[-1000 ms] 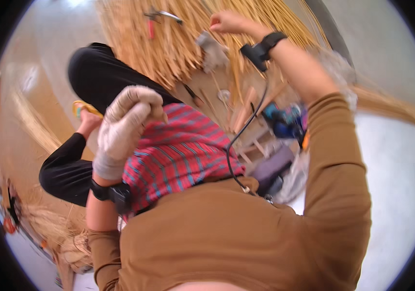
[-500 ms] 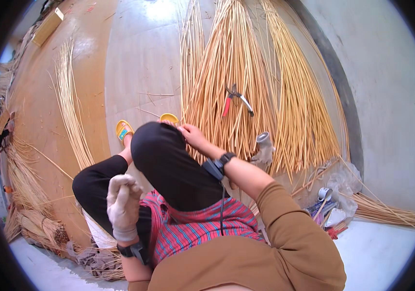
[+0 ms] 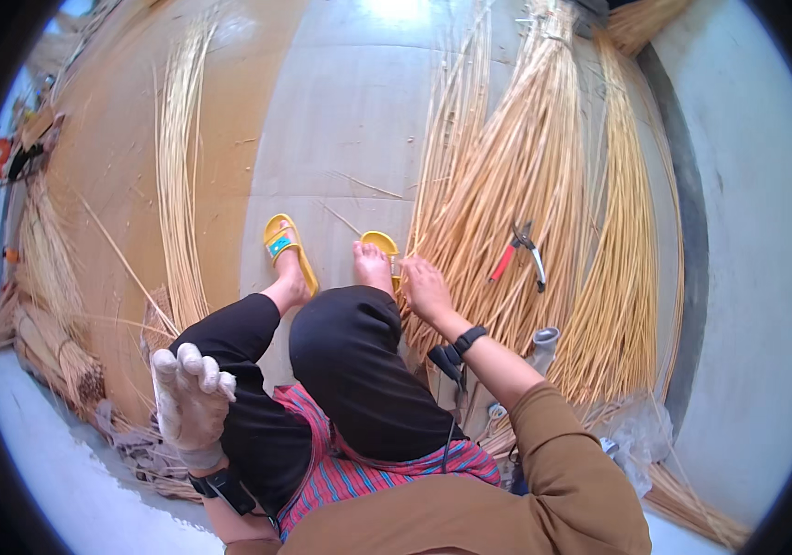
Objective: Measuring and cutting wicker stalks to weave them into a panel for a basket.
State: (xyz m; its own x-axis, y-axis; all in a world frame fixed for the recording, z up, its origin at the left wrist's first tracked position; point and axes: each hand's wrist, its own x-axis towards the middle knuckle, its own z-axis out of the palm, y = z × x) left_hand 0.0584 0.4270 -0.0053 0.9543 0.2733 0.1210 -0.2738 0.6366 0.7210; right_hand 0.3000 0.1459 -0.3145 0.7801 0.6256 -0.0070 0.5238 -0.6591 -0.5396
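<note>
My left hand (image 3: 191,402), in a whitish work glove, is raised beside my left thigh. Its fingers are loosely bent and apart, with nothing in them. Beyond my right knee, my bare right hand (image 3: 426,291) reaches down next to my right foot (image 3: 373,266) and a yellow slipper (image 3: 380,242). The fingers of that hand are curled in at the near-left edge of a spread of tan cane sticks (image 3: 516,176); what they grip, if anything, is too small to make out. Pruning shears (image 3: 527,242) with red and white handles lie on the sticks.
Another bundle of canes (image 3: 613,305) lies along the right wall. A grey glove (image 3: 544,344) sits near my right forearm, with a clear plastic bag (image 3: 641,439) farther right. Thin pale canes (image 3: 179,176) lie on the left, and more bundles (image 3: 58,356) line the left edge.
The view has shifted, so the canes and shears appear farther right. My left hand has loosened from curled fingers to spread ones. My right hand stays low by the foot, now in fuller view.
</note>
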